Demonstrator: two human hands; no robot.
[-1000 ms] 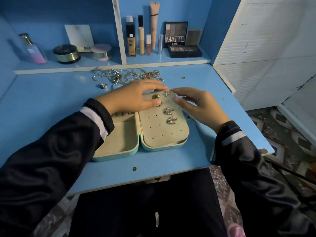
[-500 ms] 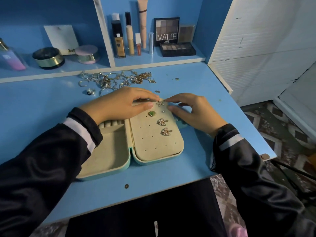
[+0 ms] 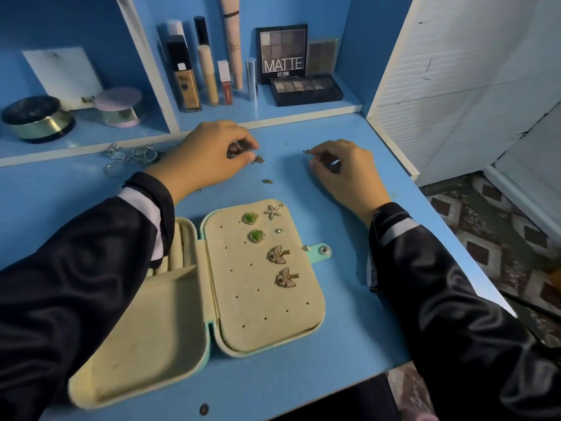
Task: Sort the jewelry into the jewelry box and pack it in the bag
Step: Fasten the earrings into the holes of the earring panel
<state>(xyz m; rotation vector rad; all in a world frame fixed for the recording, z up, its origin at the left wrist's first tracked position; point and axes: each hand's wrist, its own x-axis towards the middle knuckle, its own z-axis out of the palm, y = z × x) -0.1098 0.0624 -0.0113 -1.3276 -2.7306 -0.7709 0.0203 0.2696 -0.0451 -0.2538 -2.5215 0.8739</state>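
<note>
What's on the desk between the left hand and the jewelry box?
One small gold piece lies loose on the blue desk between the left hand and the box, touching neither. The head view shows it.

Blue table (image 3: 349,299), cream-lined teal jewelry box (image 3: 267,314), green earrings (image 3: 250,218), black white-striped sleeves (image 3: 91,253), brown-diamond floor (image 3: 501,238)

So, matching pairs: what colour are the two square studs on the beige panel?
Both square studs are green with gold rims; head view.
</note>
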